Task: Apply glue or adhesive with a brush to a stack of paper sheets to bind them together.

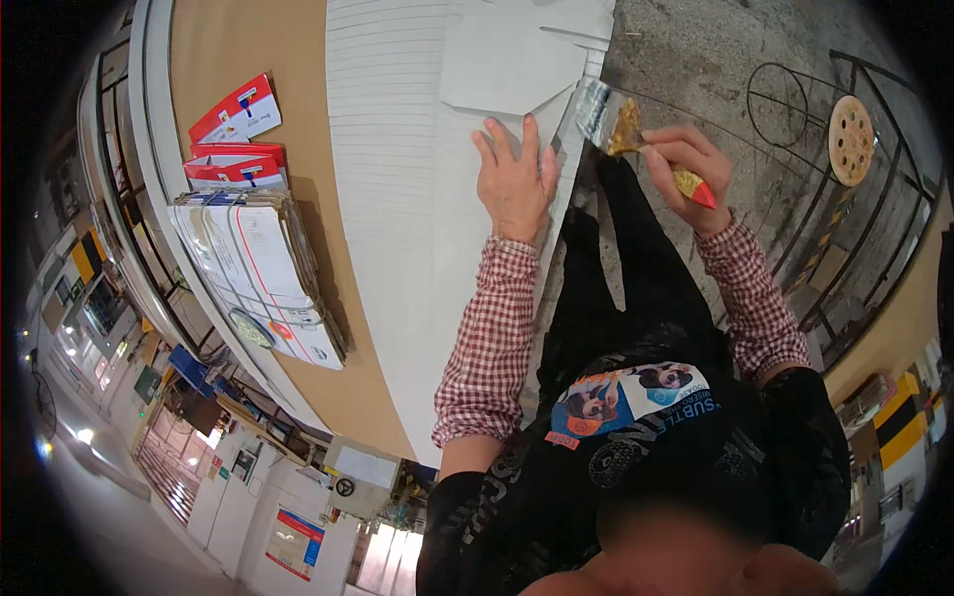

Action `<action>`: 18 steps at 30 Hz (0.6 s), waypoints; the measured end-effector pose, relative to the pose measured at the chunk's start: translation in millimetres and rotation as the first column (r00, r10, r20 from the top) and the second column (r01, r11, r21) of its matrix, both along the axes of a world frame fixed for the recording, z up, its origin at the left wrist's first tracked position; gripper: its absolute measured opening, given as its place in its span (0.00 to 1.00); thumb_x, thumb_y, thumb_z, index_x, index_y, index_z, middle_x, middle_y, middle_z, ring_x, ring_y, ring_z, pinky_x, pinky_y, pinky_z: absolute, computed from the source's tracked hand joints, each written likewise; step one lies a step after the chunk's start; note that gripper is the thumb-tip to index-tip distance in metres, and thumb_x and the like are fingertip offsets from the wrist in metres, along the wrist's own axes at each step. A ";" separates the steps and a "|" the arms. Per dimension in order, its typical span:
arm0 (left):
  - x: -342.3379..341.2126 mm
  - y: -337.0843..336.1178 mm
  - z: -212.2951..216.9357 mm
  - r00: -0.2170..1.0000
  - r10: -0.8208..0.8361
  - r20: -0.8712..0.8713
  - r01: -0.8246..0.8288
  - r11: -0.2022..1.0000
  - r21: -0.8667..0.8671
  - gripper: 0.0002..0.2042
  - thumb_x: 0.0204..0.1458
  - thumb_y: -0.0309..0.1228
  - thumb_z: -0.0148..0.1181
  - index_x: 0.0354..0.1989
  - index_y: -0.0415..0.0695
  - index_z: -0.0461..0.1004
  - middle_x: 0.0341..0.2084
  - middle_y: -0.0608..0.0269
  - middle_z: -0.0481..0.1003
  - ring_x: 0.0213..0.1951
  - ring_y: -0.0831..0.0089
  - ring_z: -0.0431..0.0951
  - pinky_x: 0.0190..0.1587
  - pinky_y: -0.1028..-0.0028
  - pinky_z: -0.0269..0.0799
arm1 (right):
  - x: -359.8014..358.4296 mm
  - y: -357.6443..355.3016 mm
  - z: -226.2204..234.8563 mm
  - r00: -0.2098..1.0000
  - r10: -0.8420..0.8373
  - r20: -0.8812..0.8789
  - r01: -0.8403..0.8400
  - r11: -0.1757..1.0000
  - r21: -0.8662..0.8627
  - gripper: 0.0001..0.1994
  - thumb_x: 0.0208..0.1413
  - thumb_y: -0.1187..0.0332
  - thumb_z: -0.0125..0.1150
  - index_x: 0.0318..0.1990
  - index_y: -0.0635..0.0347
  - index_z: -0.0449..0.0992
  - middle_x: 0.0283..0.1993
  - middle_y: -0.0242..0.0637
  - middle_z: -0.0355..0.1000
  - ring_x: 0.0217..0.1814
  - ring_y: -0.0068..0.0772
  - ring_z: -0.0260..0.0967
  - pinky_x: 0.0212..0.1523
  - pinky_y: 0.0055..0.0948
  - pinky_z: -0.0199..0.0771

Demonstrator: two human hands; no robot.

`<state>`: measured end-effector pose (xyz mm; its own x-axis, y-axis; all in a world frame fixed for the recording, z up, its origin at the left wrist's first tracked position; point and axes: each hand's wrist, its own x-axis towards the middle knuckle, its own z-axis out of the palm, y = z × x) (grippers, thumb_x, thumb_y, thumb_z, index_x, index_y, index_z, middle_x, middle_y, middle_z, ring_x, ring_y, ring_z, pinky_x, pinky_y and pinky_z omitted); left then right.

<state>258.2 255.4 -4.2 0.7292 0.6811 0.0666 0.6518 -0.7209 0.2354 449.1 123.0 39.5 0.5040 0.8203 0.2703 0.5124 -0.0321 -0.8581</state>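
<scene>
Brown desk (248, 40) under a large white ribbed sheet (397, 199). Left hand (517, 184) pressed flat, fingers spread wide, on the sheet near its right edge. Right hand (691, 164) closed around the red-tipped handle of a paintbrush (621, 124), bristles at the sheet's edge, just beside the left hand. Stack of printed flat cartons (263, 273) well apart at left. Round metal rack (845, 139) on the concrete floor at right.

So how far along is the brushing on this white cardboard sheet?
Done: a bundled stack of flat cartons sits on the table's left. In hand: left hand presses the white sheet; right hand holds a paintbrush at its edge. What's left can't be judged.
</scene>
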 end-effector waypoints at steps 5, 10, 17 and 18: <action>0.5 -0.3 0.3 1.000 -0.020 -0.002 0.020 1.000 -0.003 0.18 0.55 0.39 0.50 0.54 0.53 0.71 0.51 0.35 0.67 0.49 0.35 0.68 0.40 0.57 0.74 | -8.0 -5.5 1.6 0.997 -0.081 0.001 0.081 0.995 0.059 0.02 0.47 0.75 0.62 0.27 0.64 0.77 0.33 0.39 0.75 0.28 0.26 0.73 0.29 0.23 0.73; 2.7 1.8 -1.9 0.999 -0.038 -0.012 0.039 0.997 0.062 0.18 0.56 0.40 0.50 0.54 0.53 0.71 0.50 0.37 0.67 0.48 0.36 0.69 0.36 0.58 0.75 | -29.7 -16.6 1.0 1.000 0.005 -0.019 -0.006 0.999 -0.048 0.02 0.47 0.75 0.62 0.27 0.64 0.76 0.33 0.39 0.75 0.29 0.27 0.74 0.29 0.23 0.73; -15.1 -16.7 -5.8 0.994 -0.004 0.113 0.014 0.996 -0.089 0.29 0.52 0.49 0.55 0.60 0.46 0.64 0.60 0.33 0.56 0.60 0.33 0.56 0.55 0.50 0.63 | -32.6 -29.6 13.1 0.999 -0.034 -0.034 0.035 0.999 0.008 0.02 0.48 0.75 0.61 0.27 0.64 0.77 0.33 0.39 0.75 0.29 0.27 0.73 0.29 0.23 0.73; -23.2 -30.0 -4.1 0.998 0.057 -0.006 -0.057 0.994 -0.092 0.33 0.51 0.51 0.57 0.62 0.44 0.61 0.62 0.33 0.51 0.62 0.33 0.50 0.59 0.49 0.55 | -30.2 -31.3 13.5 0.998 -0.064 -0.025 0.064 0.998 0.006 0.02 0.48 0.75 0.60 0.28 0.65 0.77 0.33 0.39 0.75 0.29 0.27 0.73 0.29 0.23 0.72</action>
